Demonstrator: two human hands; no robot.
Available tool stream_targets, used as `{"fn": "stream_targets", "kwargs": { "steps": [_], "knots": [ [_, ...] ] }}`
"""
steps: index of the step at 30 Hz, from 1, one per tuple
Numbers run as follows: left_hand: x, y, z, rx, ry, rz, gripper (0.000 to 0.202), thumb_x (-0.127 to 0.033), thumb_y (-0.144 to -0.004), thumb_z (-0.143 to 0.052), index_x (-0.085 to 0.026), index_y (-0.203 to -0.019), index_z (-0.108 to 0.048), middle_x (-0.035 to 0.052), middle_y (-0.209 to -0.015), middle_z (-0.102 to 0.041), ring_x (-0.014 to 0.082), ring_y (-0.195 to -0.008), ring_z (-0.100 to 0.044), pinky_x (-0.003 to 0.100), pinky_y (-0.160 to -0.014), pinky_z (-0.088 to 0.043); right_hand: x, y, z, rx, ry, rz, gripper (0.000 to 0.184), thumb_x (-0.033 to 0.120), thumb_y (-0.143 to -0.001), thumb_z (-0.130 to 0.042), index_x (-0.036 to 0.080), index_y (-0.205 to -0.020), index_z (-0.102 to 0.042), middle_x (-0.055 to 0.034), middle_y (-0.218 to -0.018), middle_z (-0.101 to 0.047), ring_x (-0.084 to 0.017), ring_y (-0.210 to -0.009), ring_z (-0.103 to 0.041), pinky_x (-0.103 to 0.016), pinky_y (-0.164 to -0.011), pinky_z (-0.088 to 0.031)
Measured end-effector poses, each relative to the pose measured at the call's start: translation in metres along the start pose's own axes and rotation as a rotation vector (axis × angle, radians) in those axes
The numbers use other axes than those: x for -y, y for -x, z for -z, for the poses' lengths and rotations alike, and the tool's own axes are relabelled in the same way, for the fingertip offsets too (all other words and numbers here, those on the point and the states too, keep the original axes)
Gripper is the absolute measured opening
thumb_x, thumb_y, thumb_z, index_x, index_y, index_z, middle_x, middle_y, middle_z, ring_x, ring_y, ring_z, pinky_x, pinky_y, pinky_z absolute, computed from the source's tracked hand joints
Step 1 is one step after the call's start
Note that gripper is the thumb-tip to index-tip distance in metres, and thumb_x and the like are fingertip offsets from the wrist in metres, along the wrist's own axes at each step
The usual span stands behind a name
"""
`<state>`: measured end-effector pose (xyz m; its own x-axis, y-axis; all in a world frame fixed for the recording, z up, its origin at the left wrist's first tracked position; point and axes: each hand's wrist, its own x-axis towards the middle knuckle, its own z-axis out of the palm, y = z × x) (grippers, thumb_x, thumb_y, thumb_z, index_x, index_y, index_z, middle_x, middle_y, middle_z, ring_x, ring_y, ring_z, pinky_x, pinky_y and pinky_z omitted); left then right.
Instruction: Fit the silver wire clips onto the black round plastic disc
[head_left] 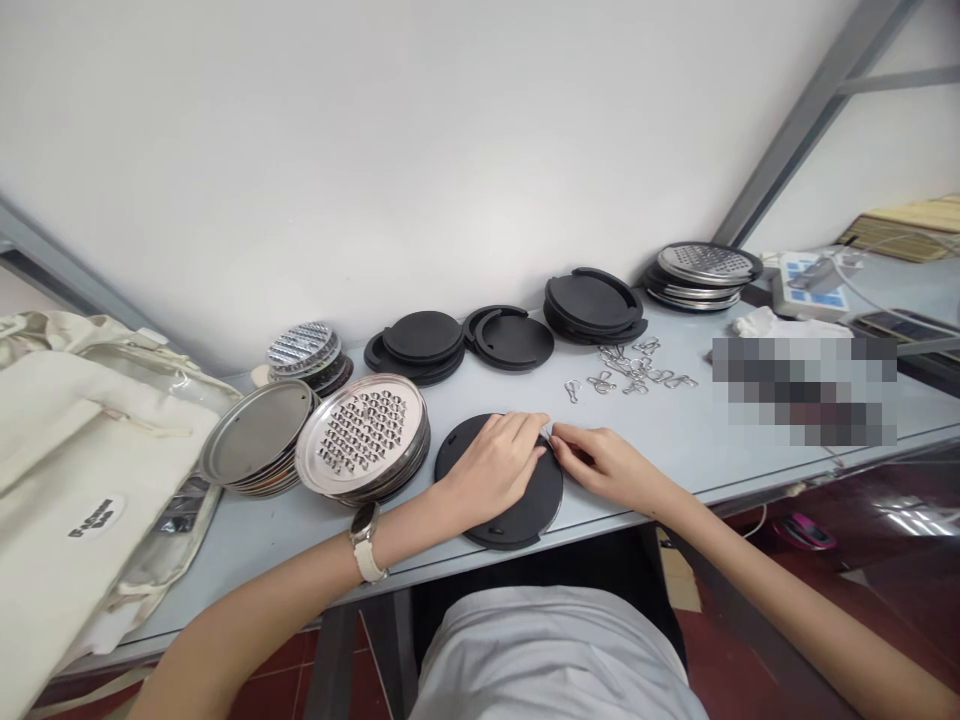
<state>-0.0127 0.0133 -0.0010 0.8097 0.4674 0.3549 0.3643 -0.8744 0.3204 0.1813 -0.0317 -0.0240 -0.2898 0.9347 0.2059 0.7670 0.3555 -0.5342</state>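
Observation:
A round black plate (pixel 499 525) with a raised rim and small slots lies at the table's front edge. My left hand (pixel 501 462) rests over it, its fingers curled together at the plate's right edge. There my right hand (pixel 607 468) meets it, thumb and forefinger pinched. Between the fingertips of both hands shows a thin metal piece (pixel 548 431); most of it is hidden, so its shape is unclear. Several wire clips (pixel 630 368) are scattered on the table behind my right hand. Left of the plate stands a stack of round metal grater discs (pixel 364 435).
Along the wall stand stacked black discs (pixel 422 337), black rimmed plates (pixel 514 338), more rimmed plates (pixel 596 303) and a grater stack (pixel 701 265). Plain metal discs (pixel 259 430) sit by a cream bag (pixel 97 470) at left. A power strip (pixel 810 285) is at right, near a pixelated patch.

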Motion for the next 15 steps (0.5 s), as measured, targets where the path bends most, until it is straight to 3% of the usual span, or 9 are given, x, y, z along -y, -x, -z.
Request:
{"fn": "stream_targets", "kwargs": {
  "steps": [15],
  "knots": [
    [-0.0001, -0.0006, 0.0024, 0.009, 0.091, -0.025, 0.029, -0.012, -0.096, -0.038, -0.016, -0.124, -0.04, 0.0101, -0.115, -0.057, 0.022, -0.107, -0.056, 0.039, -0.094, -0.047, 0.0007, 0.0022, -0.0004, -0.01, -0.049, 0.009, 0.028, 0.028, -0.093, -0.041, 0.021, -0.066, -0.042, 0.0056, -0.053, -0.041, -0.011, -0.046, -0.038, -0.023, -0.049, -0.031]
  ]
}}
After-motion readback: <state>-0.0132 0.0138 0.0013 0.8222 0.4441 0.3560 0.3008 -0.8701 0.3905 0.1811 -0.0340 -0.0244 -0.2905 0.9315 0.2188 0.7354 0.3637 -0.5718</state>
